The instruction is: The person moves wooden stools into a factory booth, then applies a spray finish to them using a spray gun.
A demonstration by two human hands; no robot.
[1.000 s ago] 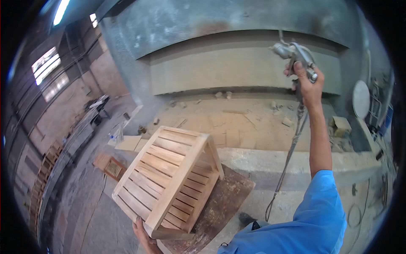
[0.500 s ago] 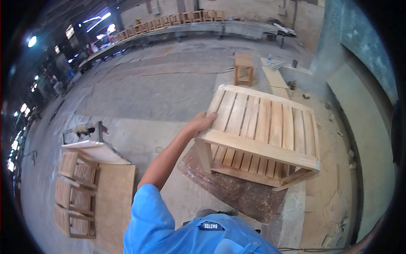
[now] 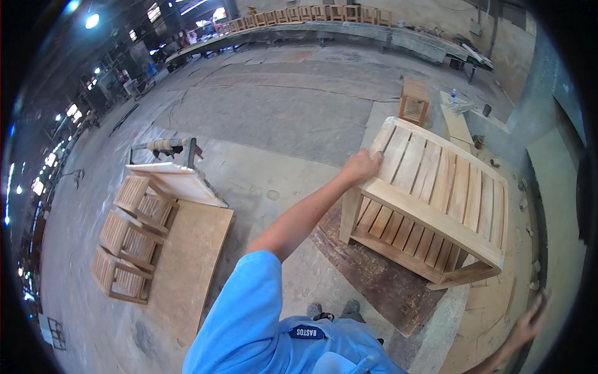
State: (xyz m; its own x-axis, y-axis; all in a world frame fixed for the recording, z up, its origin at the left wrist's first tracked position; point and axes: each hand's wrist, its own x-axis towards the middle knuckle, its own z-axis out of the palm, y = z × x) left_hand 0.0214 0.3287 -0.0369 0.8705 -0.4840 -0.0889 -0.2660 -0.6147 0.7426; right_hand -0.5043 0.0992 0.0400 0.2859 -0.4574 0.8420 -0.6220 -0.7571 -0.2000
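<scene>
A pale slatted wooden bench with a second slatted shelf below stands tilted in the head view, right of centre. My left hand is closed around the near left corner of its top, thumb over the end slat. My right hand is low at the far right, apart from the bench and close to the grey wall panel. Its fingers are curled and blurred, with something dark at them that I cannot make out. Under the bench lies a stained brown board.
At left, several small slatted stools sit on a plywood-topped cart with a metal handle. Another stool stands behind the bench. A long low table at the back carries a row of stools. A grey panel rises at right.
The view has swung right-to-left, so the bench and cart appear farther right. My right hand has come into view at lower right. My left hand keeps its hold on the bench corner.
</scene>
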